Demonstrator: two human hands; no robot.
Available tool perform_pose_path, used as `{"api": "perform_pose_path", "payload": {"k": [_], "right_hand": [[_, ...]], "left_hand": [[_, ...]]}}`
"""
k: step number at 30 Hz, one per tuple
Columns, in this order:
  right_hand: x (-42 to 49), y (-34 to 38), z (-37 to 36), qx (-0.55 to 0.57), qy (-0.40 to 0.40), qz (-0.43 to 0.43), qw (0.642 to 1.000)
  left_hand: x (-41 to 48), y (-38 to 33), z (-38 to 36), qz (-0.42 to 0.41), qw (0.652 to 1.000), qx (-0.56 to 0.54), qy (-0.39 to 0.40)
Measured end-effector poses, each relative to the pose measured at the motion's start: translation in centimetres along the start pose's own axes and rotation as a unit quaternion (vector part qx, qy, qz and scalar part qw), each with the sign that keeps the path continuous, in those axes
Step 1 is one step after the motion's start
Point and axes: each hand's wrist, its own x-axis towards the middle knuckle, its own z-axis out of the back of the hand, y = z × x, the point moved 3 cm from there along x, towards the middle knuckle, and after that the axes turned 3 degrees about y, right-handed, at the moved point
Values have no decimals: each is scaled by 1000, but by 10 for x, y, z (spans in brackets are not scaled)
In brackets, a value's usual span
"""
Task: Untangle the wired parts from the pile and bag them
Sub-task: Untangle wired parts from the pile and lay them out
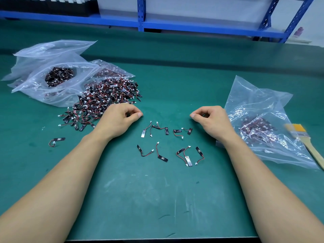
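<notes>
The pile of wired parts sits on the green tabletop, a dense snarl of small black strips, thin red and black leads and white plugs. The left hand rests against the pile's near right edge, fingers loosely curled, nothing visible in its grip. The right hand lies well to the right of the pile, curled the same way and also holding nothing that shows. About 10 separated parts lie right of the pile and nearer the person, each apart from the next or just touching. A receiving bag, partly filled, lies far right of the pile, with a brush beyond it. More bags lie left of the pile.

Each part looks very light, with a stiff strip and a limp lead that likely snags on its neighbours. Pinching the strip or the plug seems safer than tugging the lead, which may strain its joints.
</notes>
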Motion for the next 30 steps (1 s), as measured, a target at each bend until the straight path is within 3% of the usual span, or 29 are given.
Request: {"api": "perform_pose_path", "payload": {"k": [30], "right_hand": [[1,-2,-1,-3,-3,5,1000]], "left_hand": [[1,1,0,-5,1000,13,-3]]}}
